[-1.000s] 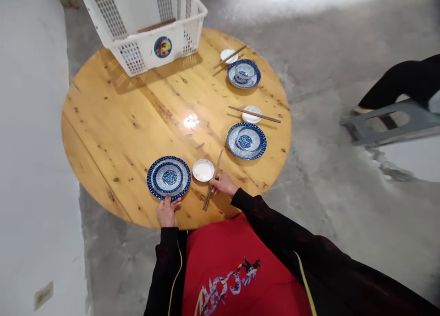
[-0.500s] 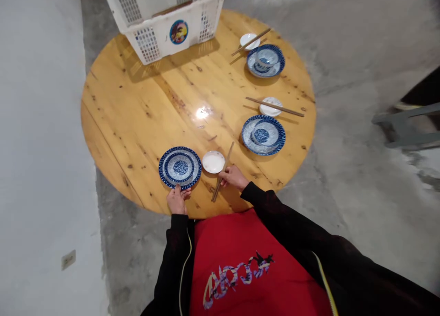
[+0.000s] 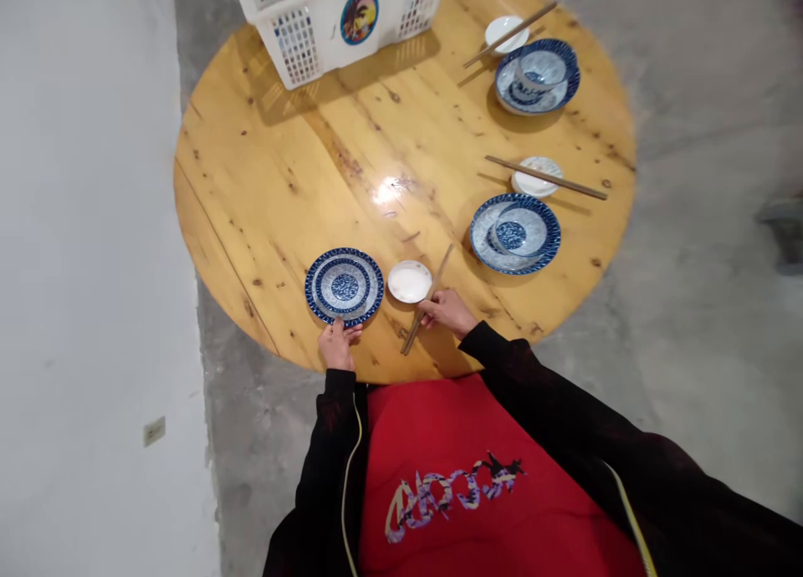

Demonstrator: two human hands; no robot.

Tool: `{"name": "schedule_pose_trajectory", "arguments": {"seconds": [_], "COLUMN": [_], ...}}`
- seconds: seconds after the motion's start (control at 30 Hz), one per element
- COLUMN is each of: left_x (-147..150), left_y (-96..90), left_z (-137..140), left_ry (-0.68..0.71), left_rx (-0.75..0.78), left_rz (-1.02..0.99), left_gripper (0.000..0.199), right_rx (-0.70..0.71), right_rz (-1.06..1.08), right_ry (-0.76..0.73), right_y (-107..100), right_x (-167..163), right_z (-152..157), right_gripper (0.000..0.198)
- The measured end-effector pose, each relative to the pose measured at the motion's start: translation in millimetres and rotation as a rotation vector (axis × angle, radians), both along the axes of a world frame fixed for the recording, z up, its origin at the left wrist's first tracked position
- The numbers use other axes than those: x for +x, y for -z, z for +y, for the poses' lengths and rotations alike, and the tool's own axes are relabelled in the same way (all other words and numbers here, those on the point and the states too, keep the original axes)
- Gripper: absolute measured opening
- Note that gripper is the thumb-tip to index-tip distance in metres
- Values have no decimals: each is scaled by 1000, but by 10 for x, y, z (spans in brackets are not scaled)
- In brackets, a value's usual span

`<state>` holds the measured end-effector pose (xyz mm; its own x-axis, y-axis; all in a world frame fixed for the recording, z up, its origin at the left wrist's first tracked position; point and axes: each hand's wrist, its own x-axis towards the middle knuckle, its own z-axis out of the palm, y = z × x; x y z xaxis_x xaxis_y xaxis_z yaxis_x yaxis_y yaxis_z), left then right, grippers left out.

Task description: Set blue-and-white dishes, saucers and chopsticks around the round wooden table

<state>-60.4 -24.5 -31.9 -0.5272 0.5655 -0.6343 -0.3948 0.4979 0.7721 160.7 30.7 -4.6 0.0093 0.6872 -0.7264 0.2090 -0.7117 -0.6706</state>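
Observation:
At the near edge of the table, my left hand [image 3: 340,344] pinches the near rim of a blue-and-white plate [image 3: 317,287], thumb on top and fingers below. Concentric rings inside the plate look like a second dish nested in it; I cannot tell for sure. My right hand [image 3: 447,311] is closed on a pair of brown chopsticks [image 3: 442,265], which slant beside a small white dish [image 3: 410,281]. This dish sits between the plate and the chopsticks. Whether the chopsticks touch the dish's edge is unclear.
A round wooden table [image 3: 269,201] carries two more settings on the right: blue-and-white dishes [image 3: 480,242] with clear glass-like cups, and small white dishes [image 3: 495,30] with chopsticks across them. A white plastic crate [image 3: 319,46] stands at the back left. A white wall [image 3: 94,226] rises at left.
The camera view has shifted, moving the table toward the right and up in the picture. Both hands keep their hold on the plate and the chopsticks, with little movement over the table.

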Motion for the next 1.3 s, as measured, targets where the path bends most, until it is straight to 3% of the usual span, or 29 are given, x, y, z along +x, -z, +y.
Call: {"name": "schedule_pose_trajectory", "arguments": {"seconds": [0.93, 1.3], "left_x": [-19, -67], "left_y": [-49, -96], "left_z": [2, -157], "left_ry": [-2, 13], "left_rx": [-50, -19], "left_rz": [-36, -84], "left_gripper": [25, 50], "right_rx": [-5, -3], "right_rz": [-23, -14], "right_ry": [-22, -96], "right_y": [-8, -109], "right_x": [10, 159], "right_z": [28, 39], "right_gripper": [27, 23]}}
